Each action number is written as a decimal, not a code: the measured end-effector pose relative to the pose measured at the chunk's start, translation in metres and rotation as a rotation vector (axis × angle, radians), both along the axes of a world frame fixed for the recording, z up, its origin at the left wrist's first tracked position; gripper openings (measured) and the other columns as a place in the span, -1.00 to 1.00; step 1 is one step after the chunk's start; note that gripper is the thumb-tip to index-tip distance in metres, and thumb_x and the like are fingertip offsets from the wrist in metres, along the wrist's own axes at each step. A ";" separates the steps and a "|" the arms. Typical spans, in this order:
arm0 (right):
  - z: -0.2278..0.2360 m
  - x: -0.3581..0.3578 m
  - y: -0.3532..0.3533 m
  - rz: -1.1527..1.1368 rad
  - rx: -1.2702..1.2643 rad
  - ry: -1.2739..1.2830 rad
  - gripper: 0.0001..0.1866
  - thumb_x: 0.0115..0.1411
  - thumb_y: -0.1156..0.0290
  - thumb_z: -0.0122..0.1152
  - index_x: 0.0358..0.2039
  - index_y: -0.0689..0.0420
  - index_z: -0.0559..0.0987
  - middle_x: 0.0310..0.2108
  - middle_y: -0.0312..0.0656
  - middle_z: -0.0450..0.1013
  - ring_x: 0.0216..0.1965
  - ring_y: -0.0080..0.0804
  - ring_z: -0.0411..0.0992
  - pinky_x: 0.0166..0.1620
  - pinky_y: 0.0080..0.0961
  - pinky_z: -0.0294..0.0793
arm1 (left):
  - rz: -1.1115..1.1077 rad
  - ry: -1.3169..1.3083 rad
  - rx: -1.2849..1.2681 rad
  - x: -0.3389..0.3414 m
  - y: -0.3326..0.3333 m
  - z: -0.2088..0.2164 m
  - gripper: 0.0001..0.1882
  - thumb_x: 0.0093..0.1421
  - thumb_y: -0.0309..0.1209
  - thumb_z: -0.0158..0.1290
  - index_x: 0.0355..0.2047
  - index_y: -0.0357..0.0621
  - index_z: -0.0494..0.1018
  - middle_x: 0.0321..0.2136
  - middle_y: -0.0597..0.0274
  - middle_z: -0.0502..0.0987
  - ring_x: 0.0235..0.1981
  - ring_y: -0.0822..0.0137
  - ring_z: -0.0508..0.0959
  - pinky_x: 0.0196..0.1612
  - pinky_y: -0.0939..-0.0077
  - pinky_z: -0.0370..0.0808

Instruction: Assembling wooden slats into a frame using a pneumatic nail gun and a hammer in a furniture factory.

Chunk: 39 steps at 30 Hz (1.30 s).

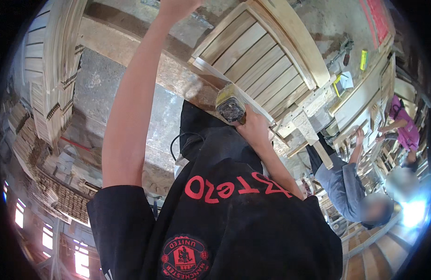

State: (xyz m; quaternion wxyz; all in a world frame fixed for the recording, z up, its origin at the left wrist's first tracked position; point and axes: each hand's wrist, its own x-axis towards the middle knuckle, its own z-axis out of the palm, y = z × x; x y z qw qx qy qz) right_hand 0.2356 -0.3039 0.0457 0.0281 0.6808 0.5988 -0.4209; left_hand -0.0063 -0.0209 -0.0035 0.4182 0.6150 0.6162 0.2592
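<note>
My right hand (255, 128) is closed around a yellow-and-black tool (230, 108), seen end-on just in front of my body; its exact kind is hard to make out. Beside that hand lies a pale wooden slatted panel (253, 60) with a frame around its slats, resting on the workbench (117, 39). My left arm reaches far forward across the bench. At the top edge the left hand (180, 6) is cut off, so its fingers are out of sight.
Curved slatted wooden pieces (49, 56) stand stacked at the left. A clamp (345, 49) and a yellow-and-white item (342, 84) lie at the right. Two co-workers, one in grey (339, 186) and one in pink (406, 130), work among timber there.
</note>
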 end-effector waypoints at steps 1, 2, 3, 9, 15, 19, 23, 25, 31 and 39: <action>0.004 -0.003 0.001 -0.008 0.005 0.004 -0.43 -0.09 0.28 0.43 -0.08 0.23 0.46 -0.50 0.10 0.51 -0.38 0.14 0.51 -0.32 -0.04 0.47 | -0.008 0.004 0.005 -0.004 0.002 -0.006 -0.64 0.12 -0.23 0.07 -0.62 -0.32 0.42 -0.71 0.07 0.43 -0.67 0.24 0.48 -0.53 0.25 0.36; 0.011 -0.005 0.006 -0.013 -0.036 -0.008 -0.44 -0.09 0.27 0.43 -0.09 0.24 0.46 -0.49 0.09 0.52 -0.39 0.15 0.51 -0.32 -0.04 0.48 | -0.047 0.136 0.074 -0.007 0.007 -0.014 -0.63 0.12 -0.24 0.08 -0.65 -0.31 0.37 -0.75 0.10 0.36 -0.70 0.26 0.40 -0.56 0.24 0.29; 0.014 -0.006 0.008 -0.019 -0.077 -0.020 -0.44 -0.08 0.25 0.43 -0.10 0.24 0.46 -0.48 0.07 0.52 -0.40 0.16 0.50 -0.32 -0.03 0.48 | -0.086 0.266 0.144 -0.011 0.008 -0.022 -0.61 0.11 -0.25 0.09 -0.69 -0.30 0.32 -0.78 0.12 0.30 -0.74 0.27 0.32 -0.58 0.24 0.22; 0.005 0.035 -0.024 0.020 -0.074 -0.053 -0.38 -0.03 0.22 0.37 0.03 0.16 0.39 -0.41 0.15 0.53 -0.33 0.16 0.51 -0.25 0.00 0.50 | -0.108 0.240 0.007 -0.002 0.010 -0.016 -0.58 0.10 -0.20 0.09 -0.73 -0.21 0.28 -0.80 0.26 0.25 -0.74 0.27 0.21 -0.58 0.22 0.16; 0.005 0.105 -0.070 0.046 -0.148 -0.118 -0.34 -0.07 0.25 0.37 0.06 0.16 0.39 -0.43 0.13 0.52 -0.33 0.16 0.51 -0.25 0.00 0.50 | -0.167 0.159 -0.009 -0.017 0.011 -0.036 -0.55 0.22 0.01 0.10 -0.58 -0.10 0.45 -0.74 0.52 0.23 -0.69 0.66 0.18 -0.63 0.63 0.14; 0.000 0.130 -0.086 0.021 -0.113 -0.099 -0.31 -0.10 0.31 0.35 0.10 0.15 0.37 -0.43 0.13 0.52 -0.33 0.16 0.50 -0.25 -0.02 0.50 | -0.151 0.089 -0.011 -0.010 0.011 -0.034 -0.58 0.21 -0.02 0.11 -0.57 -0.10 0.46 -0.76 0.52 0.23 -0.72 0.64 0.20 -0.65 0.61 0.13; 0.005 0.128 -0.078 -0.001 -0.160 -0.087 -0.30 -0.11 0.34 0.33 0.10 0.16 0.37 -0.44 0.13 0.52 -0.36 0.16 0.50 -0.26 -0.02 0.50 | -0.111 0.118 0.010 -0.012 0.010 -0.035 -0.60 0.22 -0.05 0.11 -0.58 -0.09 0.46 -0.79 0.52 0.23 -0.76 0.65 0.19 -0.67 0.61 0.11; 0.006 0.126 -0.077 0.012 -0.162 -0.072 -0.30 -0.11 0.34 0.33 0.11 0.16 0.37 -0.45 0.13 0.52 -0.36 0.16 0.50 -0.26 -0.02 0.50 | -0.106 0.113 0.037 -0.013 0.008 -0.034 -0.60 0.22 -0.05 0.11 -0.58 -0.09 0.46 -0.80 0.52 0.22 -0.77 0.65 0.19 -0.67 0.61 0.11; 0.007 0.128 -0.080 0.009 -0.153 -0.046 -0.31 -0.09 0.33 0.33 0.11 0.15 0.36 -0.46 0.13 0.52 -0.37 0.15 0.51 -0.27 -0.01 0.50 | -0.090 0.147 -0.037 -0.011 0.011 -0.034 -0.59 0.22 -0.05 0.10 -0.58 -0.10 0.47 -0.80 0.50 0.23 -0.77 0.63 0.22 -0.67 0.59 0.12; 0.005 0.128 -0.086 -0.005 -0.155 -0.052 -0.37 -0.09 0.30 0.35 0.04 0.15 0.38 -0.47 0.11 0.51 -0.39 0.14 0.51 -0.29 -0.03 0.50 | -0.110 0.201 -0.038 -0.014 0.012 -0.032 -0.59 0.19 -0.02 0.10 -0.55 -0.11 0.50 -0.78 0.47 0.25 -0.74 0.59 0.24 -0.62 0.55 0.22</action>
